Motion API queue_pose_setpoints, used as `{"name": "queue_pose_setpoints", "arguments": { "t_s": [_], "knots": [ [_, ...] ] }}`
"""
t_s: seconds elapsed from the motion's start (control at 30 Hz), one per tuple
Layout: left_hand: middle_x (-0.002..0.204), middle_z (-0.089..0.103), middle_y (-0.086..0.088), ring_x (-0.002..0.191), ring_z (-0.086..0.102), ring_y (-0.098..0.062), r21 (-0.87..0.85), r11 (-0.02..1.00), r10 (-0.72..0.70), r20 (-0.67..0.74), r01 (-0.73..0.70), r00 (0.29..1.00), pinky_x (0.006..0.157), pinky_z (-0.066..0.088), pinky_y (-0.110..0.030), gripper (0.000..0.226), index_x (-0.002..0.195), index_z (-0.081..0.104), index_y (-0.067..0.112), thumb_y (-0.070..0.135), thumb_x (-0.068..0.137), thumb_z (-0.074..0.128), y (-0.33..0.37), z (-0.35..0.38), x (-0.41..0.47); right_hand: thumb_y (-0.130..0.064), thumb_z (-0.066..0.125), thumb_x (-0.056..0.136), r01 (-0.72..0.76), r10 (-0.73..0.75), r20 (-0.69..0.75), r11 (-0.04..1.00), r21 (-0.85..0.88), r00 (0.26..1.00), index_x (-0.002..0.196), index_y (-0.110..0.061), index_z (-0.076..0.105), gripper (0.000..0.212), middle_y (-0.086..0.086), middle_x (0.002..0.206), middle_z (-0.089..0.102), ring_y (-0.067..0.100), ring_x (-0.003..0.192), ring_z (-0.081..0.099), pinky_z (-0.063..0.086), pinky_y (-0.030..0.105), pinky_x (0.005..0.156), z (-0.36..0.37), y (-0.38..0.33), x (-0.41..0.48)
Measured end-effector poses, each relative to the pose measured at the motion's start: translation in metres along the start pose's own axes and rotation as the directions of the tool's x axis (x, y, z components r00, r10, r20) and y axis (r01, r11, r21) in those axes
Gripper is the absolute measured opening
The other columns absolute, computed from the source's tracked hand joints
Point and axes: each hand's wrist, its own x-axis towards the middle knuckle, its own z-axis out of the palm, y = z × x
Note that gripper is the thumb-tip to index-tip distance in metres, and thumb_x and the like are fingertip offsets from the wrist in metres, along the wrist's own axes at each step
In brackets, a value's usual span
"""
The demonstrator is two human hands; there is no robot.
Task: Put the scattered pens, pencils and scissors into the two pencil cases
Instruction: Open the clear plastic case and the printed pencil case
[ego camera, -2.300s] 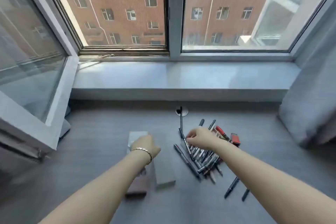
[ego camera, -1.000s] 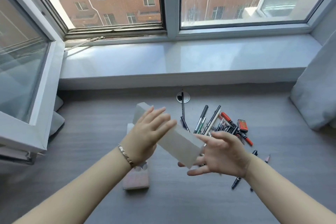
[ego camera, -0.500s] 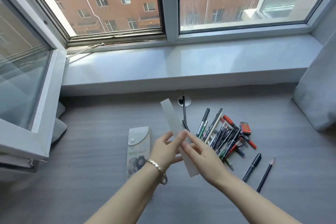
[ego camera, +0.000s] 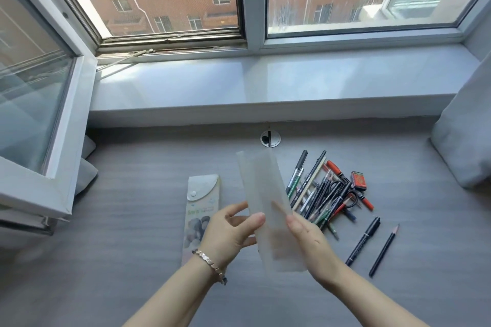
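**Head view.** Places given rel. to the pen heap.

1. Pen heap [ego camera: 320,194]: mixed black, green and red pens and pencils, w/ black-handled scissors [ego camera: 350,200] on top, loose on the grey wood-grain desk [ego camera: 132,220]. Nothing cased yet, by my reading.
2. Frosted translucent plastic pencil case [ego camera: 261,183]: long and flat, held in the air just left of heap, tilted, far end up. L hand [ego camera: 228,233] pinches its left edge, thumb on the front. R hand [ego camera: 310,241] grips the right edge, fingers showing through the plastic. Hands apart, case btwn them. Prob. reason: steadied both sides to find the opening before loading. Can't tell if it's open.
3. Printed flat pouch w/ white snap flap [ego camera: 202,202]: the 2nd case, on the desk further left of heap, flap shut. Parked till needed, I judge.
4. Black marker [ego camera: 363,240] and black pencil [ego camera: 384,251]: strays, near-right of heap.
5. Small red-black box [ego camera: 358,180]: just beside heap, far-right.

Room: desk stretch lies on the near side of heap. Grey curtain [ego camera: 467,141] bounds the right and the white sill [ego camera: 265,79] the far side. Open window sash [ego camera: 39,114] sits well left, a poss. L-elbow snag.
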Motion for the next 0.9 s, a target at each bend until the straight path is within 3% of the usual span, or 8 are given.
{"name": "queue_pose_setpoints", "arguments": {
  "t_s": [0.1,0.23,0.33,0.5,0.57,0.67,0.8,0.9],
  "knots": [
    [0.066,0.067,-0.007,0.057,0.063,-0.022,-0.088,0.996,-0.018,-0.021,0.016,1.0,0.048,0.051,-0.027,0.036,0.094,0.059,0.005,0.021,0.068,0.077,-0.001,-0.008,0.004,-0.051,0.055,0.08,-0.058,0.059,-0.025,0.997,0.05,0.998,0.113,-0.025,0.064,0.043,-0.005,0.118,0.069,0.014,0.116,0.06,0.047,0.032,0.1,-0.01,-0.001,0.004],
    [0.082,0.064,-0.012,0.062,0.064,-0.021,-0.218,0.971,-0.106,-0.025,0.098,0.994,0.056,0.054,-0.03,0.013,0.086,0.067,0.016,0.02,0.084,0.054,-0.006,-0.019,0.007,-0.047,0.044,0.087,-0.224,0.212,-0.129,0.971,-0.082,0.969,0.111,-0.008,0.063,0.049,0.035,0.117,0.056,0.053,0.106,0.054,0.05,0.06,0.083,-0.017,-0.001,0.017],
    [0.111,0.057,-0.012,0.083,0.058,-0.024,0.288,0.956,0.093,-0.089,-0.064,0.992,0.07,0.048,-0.033,0.058,0.133,0.035,0.025,0.009,0.08,0.052,-0.014,-0.03,0.015,-0.036,0.042,0.09,-0.145,0.085,-0.147,0.87,-0.471,0.985,0.107,-0.001,0.053,0.04,0.034,0.101,0.06,0.05,0.091,0.057,0.049,0.051,0.072,-0.016,-0.006,0.018],
    [0.15,0.021,-0.012,0.137,0.015,-0.028,0.938,0.241,0.666,0.026,-0.248,0.745,0.113,0.017,-0.042,0.087,0.14,0.01,0.032,0.042,0.063,0.049,0.0,-0.051,0.011,-0.021,0.037,0.089,0.276,-0.286,0.223,0.163,-0.947,0.932,0.103,-0.013,0.059,0.027,0.008,0.075,0.068,0.031,0.069,0.064,0.042,0.031,0.052,-0.016,-0.029,0.029],
    [0.14,0.04,-0.009,0.13,0.031,-0.024,0.968,0.001,0.697,0.18,-0.252,0.694,0.105,0.026,-0.04,0.077,0.135,0.028,0.03,0.045,0.061,0.046,0.004,-0.054,0.011,-0.017,0.044,0.077,0.343,-0.293,0.329,-0.005,-0.939,0.898,0.088,-0.017,0.066,0.025,-0.001,0.061,0.066,0.023,0.05,0.063,0.044,0.024,0.04,-0.01,-0.028,0.042],
    [0.093,0.072,0.003,0.083,0.067,-0.019,0.959,-0.06,0.49,0.271,-0.278,0.828,0.062,0.049,-0.028,0.054,0.122,0.045,0.03,0.041,0.069,0.038,0.004,-0.05,0.007,-0.011,0.066,0.066,0.544,-0.306,0.57,-0.172,-0.821,0.763,0.087,-0.022,0.068,0.024,-0.007,0.071,0.07,0.015,0.067,0.069,0.058,0.029,0.071,-0.007,-0.025,0.062],
    [0.07,0.071,-0.009,0.061,0.068,-0.029,0.987,-0.033,0.457,0.153,-0.155,0.876,0.044,0.047,-0.029,0.035,0.107,0.051,0.015,0.009,0.072,0.049,-0.013,-0.044,0.015,-0.009,0.047,0.077,0.425,-0.401,0.436,-0.12,-0.897,0.806,0.092,-0.018,0.07,0.029,0.002,0.099,0.074,0.025,0.099,0.069,0.053,0.046,0.086,-0.001,-0.03,0.076],
    [0.107,0.065,-0.017,0.101,0.059,-0.032,0.988,0.112,0.242,-0.127,0.102,0.962,0.081,0.047,-0.036,0.053,0.139,0.02,0.008,0.006,0.088,0.037,-0.024,-0.032,0.022,-0.002,0.051,0.074,0.311,-0.409,0.246,0.1,-0.945,0.879,0.091,-0.011,0.07,0.027,0.014,0.102,0.071,0.036,0.103,0.065,0.051,0.049,0.086,-0.002,-0.022,0.081]
  ]
}}
